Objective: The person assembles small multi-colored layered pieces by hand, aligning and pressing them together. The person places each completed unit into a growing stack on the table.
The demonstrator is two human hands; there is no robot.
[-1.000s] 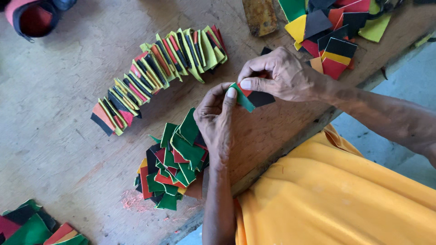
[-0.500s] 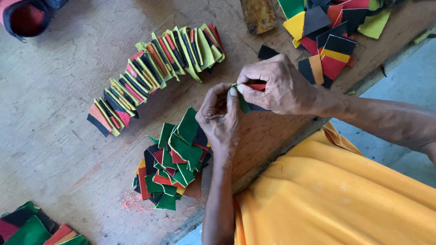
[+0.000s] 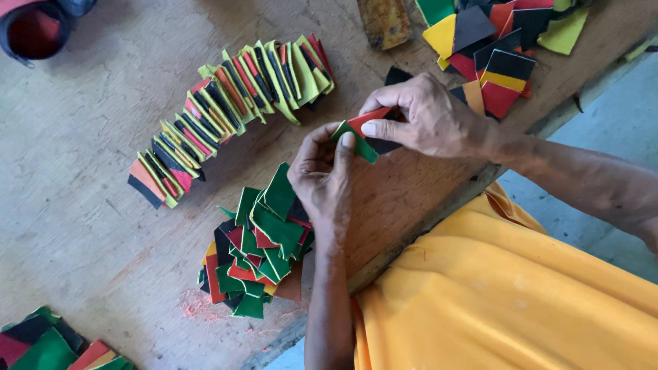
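Observation:
My left hand (image 3: pixel 322 175) and my right hand (image 3: pixel 425 116) meet above the wooden table (image 3: pixel 82 171) and pinch one small folded piece (image 3: pixel 360 133) with green, red and black sides. Just below my left hand lies a loose heap of green, red and black squares (image 3: pixel 257 243). A long curved row of folded pieces (image 3: pixel 229 109) stands on edge further back on the table.
More flat coloured squares (image 3: pixel 493 48) in yellow, black, red and green lie at the top right. A brown wooden block (image 3: pixel 385 20) sits at the top edge. A red and black shoe (image 3: pixel 31 27) is at top left. Another pile of squares (image 3: pixel 48 342) lies bottom left.
Both hands have turned the small piece between the fingers; the green side now shows under my left thumb and the red under my right fingers. The piles have not moved.

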